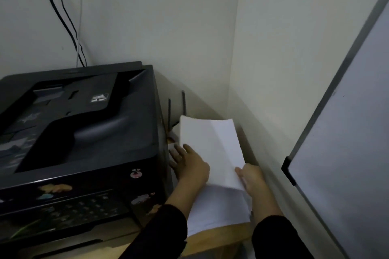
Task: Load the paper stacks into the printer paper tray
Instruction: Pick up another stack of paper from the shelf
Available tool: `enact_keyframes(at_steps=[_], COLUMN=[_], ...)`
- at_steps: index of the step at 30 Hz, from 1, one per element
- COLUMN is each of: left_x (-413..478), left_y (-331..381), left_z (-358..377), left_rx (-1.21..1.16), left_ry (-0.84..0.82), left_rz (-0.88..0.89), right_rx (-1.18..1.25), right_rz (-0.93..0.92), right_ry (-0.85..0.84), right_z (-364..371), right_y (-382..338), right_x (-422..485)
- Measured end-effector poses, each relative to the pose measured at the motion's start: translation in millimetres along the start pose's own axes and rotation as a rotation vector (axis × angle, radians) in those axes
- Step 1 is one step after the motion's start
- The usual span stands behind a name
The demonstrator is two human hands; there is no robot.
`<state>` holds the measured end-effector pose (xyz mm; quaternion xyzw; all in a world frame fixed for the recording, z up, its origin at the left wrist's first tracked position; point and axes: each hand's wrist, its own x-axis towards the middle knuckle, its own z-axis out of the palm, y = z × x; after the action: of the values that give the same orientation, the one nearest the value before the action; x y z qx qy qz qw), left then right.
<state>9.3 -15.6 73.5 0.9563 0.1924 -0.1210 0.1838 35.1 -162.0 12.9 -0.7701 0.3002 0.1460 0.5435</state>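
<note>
A black printer (80, 128) with stickers on its front fills the left of the view on a wooden table (212, 235). To its right a sheaf of white paper (210, 149) is lifted and tilted above a thicker white paper stack (219, 206) lying on the table. My left hand (189, 164) grips the sheaf's left edge, fingers partly behind it. My right hand (250, 176) pinches its lower right corner. No paper tray can be made out.
A whiteboard (347, 132) with a grey frame leans in on the right. Pale walls meet in a corner behind the table. Black cables (63, 17) run down the wall behind the printer. Two thin dark posts (176, 107) stand between printer and wall.
</note>
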Motion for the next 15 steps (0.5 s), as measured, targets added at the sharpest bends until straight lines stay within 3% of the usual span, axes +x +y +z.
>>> enact_keyframes(at_steps=[8, 15], left_x=[-19.2, -21.8], left_y=[33.9, -0.2], left_z=[-110.4, -210.3], left_rx=[-0.177, -0.198], left_ry=[0.135, 0.279], left_rz=[0.124, 0.137], right_rx=[0.379, 0.278], right_rz=[-0.035, -0.303], right_ry=[-0.142, -0.131], right_z=[-20.0, 0.0], right_y=[-53.1, -135.5], right_x=[-41.1, -89.1])
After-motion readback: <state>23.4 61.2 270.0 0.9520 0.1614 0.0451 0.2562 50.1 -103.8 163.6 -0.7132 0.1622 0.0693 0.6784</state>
